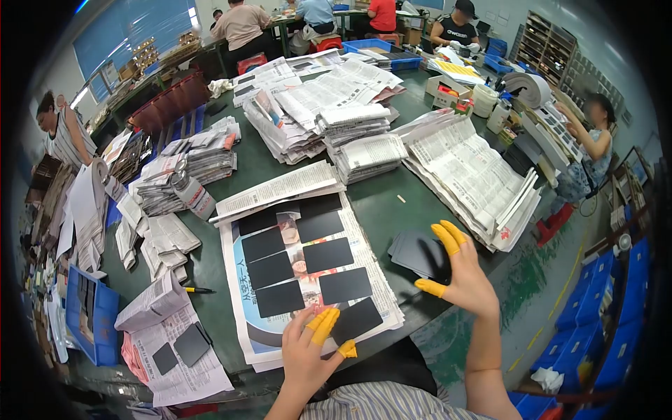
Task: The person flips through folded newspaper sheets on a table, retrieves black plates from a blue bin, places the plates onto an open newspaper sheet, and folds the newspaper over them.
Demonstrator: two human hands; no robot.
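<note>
Several flat black rectangular plates (329, 255) lie in two columns on an open newspaper (374, 262) in front of me. My left hand (311, 348), with yellow finger covers, is at the newspaper's near edge beside the nearest black plate (357, 320). Its fingers and thumb are apart, with nothing seen between them. A fanned stack of similar black plates (418, 253) rests on the green table to the right. My right hand (463, 274), also in yellow finger covers, is spread at the stack's right side; whether it touches the stack is unclear.
Folded newspaper piles (360, 133) stand at the back, and a newspaper stack (476, 171) lies right. At left are a bottle (192, 194), a pen (199, 290), a blue bin (93, 318) and a newspaper (175, 360) bearing black plates. Other people sit around.
</note>
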